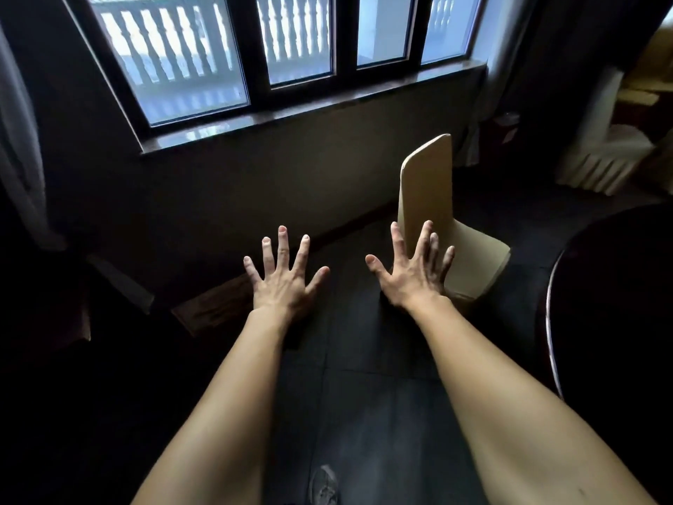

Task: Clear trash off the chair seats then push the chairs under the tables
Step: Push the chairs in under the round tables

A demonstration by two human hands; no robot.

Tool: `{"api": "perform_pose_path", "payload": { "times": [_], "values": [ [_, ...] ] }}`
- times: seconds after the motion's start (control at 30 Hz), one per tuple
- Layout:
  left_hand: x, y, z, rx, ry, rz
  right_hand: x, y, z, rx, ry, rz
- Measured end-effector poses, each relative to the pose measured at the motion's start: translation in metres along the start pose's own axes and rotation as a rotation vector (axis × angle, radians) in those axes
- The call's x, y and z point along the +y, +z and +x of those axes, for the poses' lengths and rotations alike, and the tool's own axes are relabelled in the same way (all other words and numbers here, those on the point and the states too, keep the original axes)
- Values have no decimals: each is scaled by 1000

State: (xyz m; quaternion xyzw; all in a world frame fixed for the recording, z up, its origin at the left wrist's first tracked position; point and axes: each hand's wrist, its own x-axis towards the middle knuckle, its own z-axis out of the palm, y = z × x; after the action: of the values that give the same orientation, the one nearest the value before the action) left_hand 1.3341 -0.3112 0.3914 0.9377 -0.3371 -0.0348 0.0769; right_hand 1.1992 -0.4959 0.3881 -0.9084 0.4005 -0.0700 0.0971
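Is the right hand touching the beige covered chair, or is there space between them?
Cannot tell. In the head view the right hand, fingers spread, overlaps the beige covered chair, so no gap or contact shows plainly.

Both bare arms reach forward over a dark tiled floor (364, 340), the left hand (282, 282) and right hand (413, 273) empty with fingers spread wide. Beyond the right hand stands a cream fabric-covered chair (428, 198), near a dark round table (612, 304) and below a dark-framed window (262, 56).
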Motion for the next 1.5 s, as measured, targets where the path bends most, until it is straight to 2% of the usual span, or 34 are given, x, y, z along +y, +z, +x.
{"api": "perform_pose_path", "payload": {
  "times": [0.17,0.53,0.9,1.13,1.33,1.5],
  "values": [
    [-20,-8,87,-23,34,-14,-31,9,68,0,25,-29],
    [-33,13,249,-39,43,-12,-48,28,234,-15,78,-43],
    [-16,8,455,-5,-10,-19,-58,49,447,-1,87,8],
    [1,22,556,-57,16,-44,-58,73,541,-84,88,-17],
    [12,39,665,-100,70,-66,-40,96,627,-102,202,-33],
    [35,42,768,-110,163,-92,-22,102,708,-76,369,-36]
  ]
}}
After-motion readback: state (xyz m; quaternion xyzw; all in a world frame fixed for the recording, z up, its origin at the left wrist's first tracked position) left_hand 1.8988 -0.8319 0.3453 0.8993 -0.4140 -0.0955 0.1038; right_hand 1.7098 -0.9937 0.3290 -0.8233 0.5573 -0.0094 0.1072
